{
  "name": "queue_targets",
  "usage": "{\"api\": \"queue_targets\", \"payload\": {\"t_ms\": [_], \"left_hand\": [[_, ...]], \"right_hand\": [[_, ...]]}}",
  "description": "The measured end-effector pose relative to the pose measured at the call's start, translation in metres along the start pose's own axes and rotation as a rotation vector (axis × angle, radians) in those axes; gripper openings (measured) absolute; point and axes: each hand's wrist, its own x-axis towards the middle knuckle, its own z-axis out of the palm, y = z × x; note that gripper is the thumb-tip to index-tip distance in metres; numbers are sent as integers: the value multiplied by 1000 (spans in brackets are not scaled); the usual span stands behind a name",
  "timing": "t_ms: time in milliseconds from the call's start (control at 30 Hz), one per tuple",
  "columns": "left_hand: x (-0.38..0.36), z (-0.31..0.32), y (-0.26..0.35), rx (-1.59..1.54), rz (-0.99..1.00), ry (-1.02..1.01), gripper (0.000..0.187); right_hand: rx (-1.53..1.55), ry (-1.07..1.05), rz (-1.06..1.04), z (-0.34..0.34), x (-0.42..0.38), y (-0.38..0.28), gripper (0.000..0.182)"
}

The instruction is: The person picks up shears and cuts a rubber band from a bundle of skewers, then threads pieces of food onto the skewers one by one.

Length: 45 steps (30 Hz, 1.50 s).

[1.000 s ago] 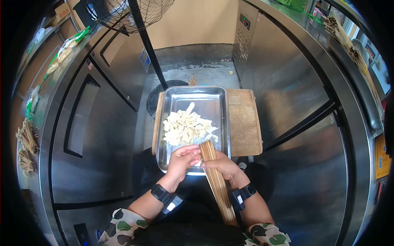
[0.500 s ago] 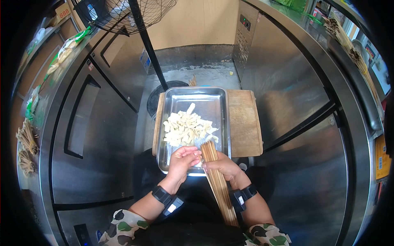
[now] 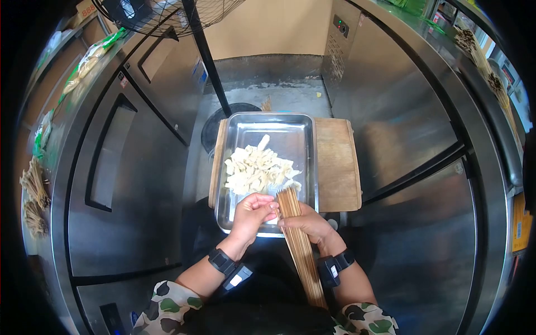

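Observation:
A metal tray (image 3: 285,126) holds a pile of pale, cut food pieces (image 3: 258,168). Over the tray's near edge, my right hand (image 3: 312,224) is wrapped round a thick bundle of thin wooden skewers (image 3: 302,254), whose tips point up toward the food. My left hand (image 3: 252,216) is beside the bundle's upper end, thumb and fingers pinched together at its left edge; what lies between the fingertips is too small to make out.
The tray rests on a wooden board (image 3: 338,162). Steel cabinets stand on the left (image 3: 134,223) and right (image 3: 413,240). Beyond the tray are a black pole (image 3: 207,61) and a round dark base (image 3: 212,127). More skewer bundles (image 3: 34,187) lie on the left counter.
The view has shifted slightly. Both hands keep nearly the same pose around the skewers, and the food pile looks unchanged.

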Motion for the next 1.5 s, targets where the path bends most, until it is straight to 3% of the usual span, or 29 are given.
{"api": "queue_targets", "payload": {"t_ms": [400,567,633,733,833,967,1100,1200,1300,1400,1500], "left_hand": [[2,-4,5,-1,-43,-50,17],[13,-35,13,45,-8,70,22],[25,-71,-8,213,100,134,18],[28,-97,-30,592,104,181,11],[14,-73,-22,1148,413,164,12],[17,-65,-24,1392,530,150,22],[22,-66,-23,1441,450,137,25],[24,-67,-22,1419,389,189,22],[19,-62,-16,1355,553,213,17],[31,-70,-22,1090,718,171,12],[32,-65,-17,310,168,124,8]], "right_hand": [[-6,14,2,2,-1,-2,37],[70,12,8,-1,-3,0,38],[67,32,-10,0,-4,0,37],[66,35,-30,2,-5,-2,37],[71,26,-15,3,-5,-3,37],[55,24,-9,-1,-2,2,37],[43,40,-15,0,-2,2,35],[40,17,-16,0,-2,2,35],[43,15,-19,0,-2,3,34],[53,-5,-28,-3,0,5,34],[37,6,-31,-2,1,7,34]]}}
